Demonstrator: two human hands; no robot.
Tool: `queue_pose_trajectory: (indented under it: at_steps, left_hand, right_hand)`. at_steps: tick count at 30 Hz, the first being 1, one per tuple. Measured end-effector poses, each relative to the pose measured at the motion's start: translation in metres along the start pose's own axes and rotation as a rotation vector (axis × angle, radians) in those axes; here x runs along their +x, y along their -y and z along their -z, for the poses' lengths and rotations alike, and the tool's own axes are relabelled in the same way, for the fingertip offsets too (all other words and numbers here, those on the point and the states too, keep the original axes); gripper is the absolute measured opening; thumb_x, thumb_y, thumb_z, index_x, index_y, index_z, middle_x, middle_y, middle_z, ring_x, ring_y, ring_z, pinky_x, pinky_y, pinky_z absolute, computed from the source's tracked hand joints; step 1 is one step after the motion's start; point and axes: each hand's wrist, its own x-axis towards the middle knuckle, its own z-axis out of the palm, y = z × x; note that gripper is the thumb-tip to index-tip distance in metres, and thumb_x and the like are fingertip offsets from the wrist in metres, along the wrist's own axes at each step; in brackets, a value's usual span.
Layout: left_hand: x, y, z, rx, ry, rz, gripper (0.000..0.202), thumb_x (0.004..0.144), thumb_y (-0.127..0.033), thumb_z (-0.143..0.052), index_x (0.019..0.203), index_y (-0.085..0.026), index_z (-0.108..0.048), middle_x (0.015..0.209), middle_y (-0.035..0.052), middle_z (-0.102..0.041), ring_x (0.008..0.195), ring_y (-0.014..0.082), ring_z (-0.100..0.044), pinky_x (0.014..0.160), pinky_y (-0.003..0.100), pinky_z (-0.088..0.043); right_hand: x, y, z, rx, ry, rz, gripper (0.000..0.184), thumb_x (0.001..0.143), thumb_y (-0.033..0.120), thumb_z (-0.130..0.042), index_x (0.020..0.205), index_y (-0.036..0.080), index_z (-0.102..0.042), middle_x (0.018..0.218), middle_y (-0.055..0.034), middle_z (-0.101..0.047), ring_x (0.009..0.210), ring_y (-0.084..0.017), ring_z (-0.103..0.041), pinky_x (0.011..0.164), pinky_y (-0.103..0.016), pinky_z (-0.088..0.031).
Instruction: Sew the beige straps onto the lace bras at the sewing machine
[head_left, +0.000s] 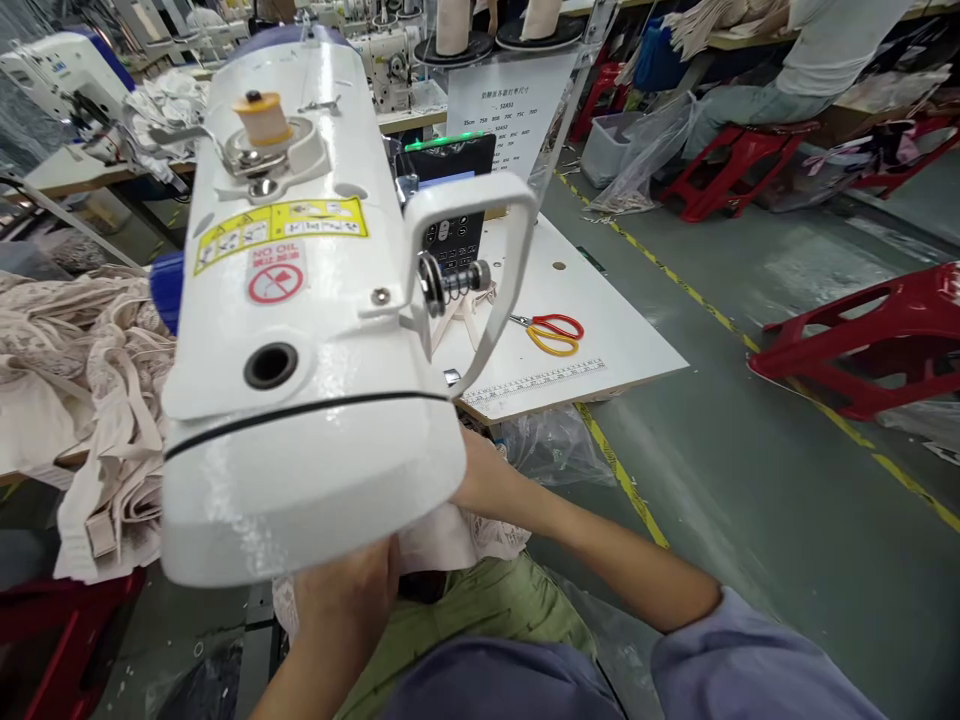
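A white sewing machine (322, 440) fills the middle of the view, and its head covers most of what lies beneath. My left hand (352, 580) is below the machine's front edge, its fingers hidden under the head. From the right my right hand (480, 470) reaches in behind the machine head, fingers also out of sight. Between the two hands hangs a pale beige cloth piece with lace (442, 540), over my lap. Whether either hand grips the cloth cannot be seen. A thread spool (264, 120) sits on top of the machine.
Scissors with red and yellow handles (555, 333) lie on the white table (630, 350), near a printed ruler strip (536, 380). Beige lace garments (112, 400) are heaped at left. Red stools (870, 340) stand at right, and a person (832, 70) sits on one farther back.
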Motion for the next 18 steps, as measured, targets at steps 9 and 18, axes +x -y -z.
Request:
queue_pose_trajectory:
  at_steps: [9,18]
  left_hand:
    - [-0.006,0.003,-0.003,-0.203,-0.048,0.098,0.029,0.096,-0.02,-0.044,0.118,-0.019,-0.062,0.072,0.0035,-0.072,0.064,0.02,-0.068,0.055,0.029,-0.039]
    - [-0.01,0.007,0.007,-0.953,0.182,0.642,0.03,0.092,-0.044,-0.052,0.107,-0.019,-0.06,0.094,0.0075,-0.07,0.082,0.0208,-0.065,0.059,0.025,-0.047]
  right_hand:
    - [-0.008,-0.003,-0.008,0.07,-0.016,-0.041,0.037,0.085,0.023,-0.058,0.122,0.029,-0.065,0.136,-0.0022,-0.058,0.124,-0.025,-0.055,0.104,-0.042,-0.048]
    - [-0.043,-0.013,-0.011,-0.002,-0.055,-0.266,0.03,0.092,0.046,-0.057,0.108,0.022,-0.062,0.087,-0.0023,-0.061,0.068,-0.015,-0.05,0.062,-0.028,-0.039]
